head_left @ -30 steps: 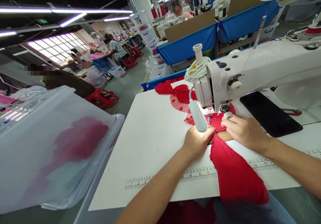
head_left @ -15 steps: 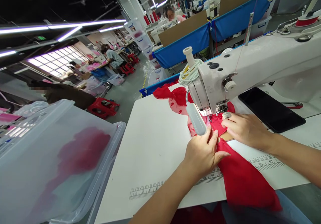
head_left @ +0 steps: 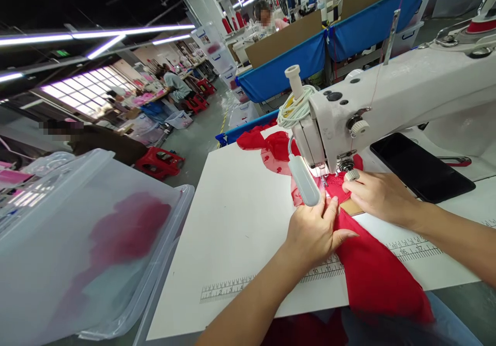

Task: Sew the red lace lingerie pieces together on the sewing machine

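A white sewing machine stands over the table, its presser foot down by a piece of red fabric. That fabric runs from the needle area past my hands and hangs over the near table edge. My left hand lies on it just left of the foot, fingers stretched forward and thumb out to the right. To the right of the foot, my right hand has its fingers curled and pressed on the fabric's edge. A grey-white lamp partly covers the left fingertips.
A black phone lies right of the machine head. More red pieces rest at the table's far edge. A ruler strip runs along the near side. To the left stands a translucent plastic bin. People sit working farther back.
The camera view has shifted slightly. Both hands stay beside the presser foot, and the red fabric lies almost as it did before.
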A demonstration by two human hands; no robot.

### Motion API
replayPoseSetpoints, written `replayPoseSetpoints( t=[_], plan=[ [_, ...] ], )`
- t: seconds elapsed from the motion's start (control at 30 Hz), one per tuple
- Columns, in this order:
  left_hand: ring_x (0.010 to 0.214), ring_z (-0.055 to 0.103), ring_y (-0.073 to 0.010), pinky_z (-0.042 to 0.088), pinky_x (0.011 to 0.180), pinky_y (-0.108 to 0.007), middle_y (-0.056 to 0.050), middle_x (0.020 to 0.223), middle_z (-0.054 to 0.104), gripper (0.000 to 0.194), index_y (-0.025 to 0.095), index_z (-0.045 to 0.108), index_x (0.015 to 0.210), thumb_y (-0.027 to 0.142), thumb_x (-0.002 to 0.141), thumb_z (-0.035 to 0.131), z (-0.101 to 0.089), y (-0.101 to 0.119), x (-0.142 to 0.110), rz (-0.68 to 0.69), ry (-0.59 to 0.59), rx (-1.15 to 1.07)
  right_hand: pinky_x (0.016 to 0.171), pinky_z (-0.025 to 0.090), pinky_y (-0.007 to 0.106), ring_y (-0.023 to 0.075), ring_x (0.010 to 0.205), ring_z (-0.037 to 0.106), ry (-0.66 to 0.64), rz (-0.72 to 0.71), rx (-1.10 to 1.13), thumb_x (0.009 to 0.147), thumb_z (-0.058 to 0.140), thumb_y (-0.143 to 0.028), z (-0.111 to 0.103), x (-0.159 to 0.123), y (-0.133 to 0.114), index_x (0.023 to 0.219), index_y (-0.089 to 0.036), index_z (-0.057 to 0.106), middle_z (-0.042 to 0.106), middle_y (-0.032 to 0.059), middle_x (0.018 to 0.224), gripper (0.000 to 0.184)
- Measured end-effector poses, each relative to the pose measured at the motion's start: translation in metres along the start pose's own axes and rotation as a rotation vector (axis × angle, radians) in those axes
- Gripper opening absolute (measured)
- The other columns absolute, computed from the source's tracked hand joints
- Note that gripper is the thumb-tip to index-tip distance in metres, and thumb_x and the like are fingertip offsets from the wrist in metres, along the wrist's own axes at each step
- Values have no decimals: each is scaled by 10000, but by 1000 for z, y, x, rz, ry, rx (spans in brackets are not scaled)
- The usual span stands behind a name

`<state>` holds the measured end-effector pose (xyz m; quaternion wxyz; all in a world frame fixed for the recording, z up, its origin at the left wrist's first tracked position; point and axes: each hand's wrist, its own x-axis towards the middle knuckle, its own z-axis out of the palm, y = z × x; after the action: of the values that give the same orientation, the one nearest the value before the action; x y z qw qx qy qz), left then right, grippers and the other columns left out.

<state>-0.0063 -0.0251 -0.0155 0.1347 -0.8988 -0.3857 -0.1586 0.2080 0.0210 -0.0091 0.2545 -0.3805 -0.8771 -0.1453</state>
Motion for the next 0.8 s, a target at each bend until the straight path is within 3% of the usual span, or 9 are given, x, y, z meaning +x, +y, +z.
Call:
replayPoseSetpoints(
  t=[0.4,0.6,0.8],
  plan=[
    [987,689,-290,584,748,-360,-195,1107,722,754,68,628,1298,666,975,301,3,-5,3,-13,-10,51,480,246,266,117,542,464,27,49,-9,875,472,-118,9,0,4,722,-199,633,543,6,665,236],
    [968,670,-316,504,611,-367,-198,1059,722,841,94,613,1322,748,933,256,1,-1,3,-71,-54,73,488,308,268,138,617,545,66,68,6,871,488,-100,2,2,2,779,-183,683,645,41,783,231],
    [959,620,-288,474,728,-391,-175,1211,677,841,87,629,1296,738,946,226,-4,5,6,-90,29,44,719,476,335,215,852,641,85,-143,197,911,455,-83,-2,4,-2,888,-172,712,742,86,932,273]
  ],
)
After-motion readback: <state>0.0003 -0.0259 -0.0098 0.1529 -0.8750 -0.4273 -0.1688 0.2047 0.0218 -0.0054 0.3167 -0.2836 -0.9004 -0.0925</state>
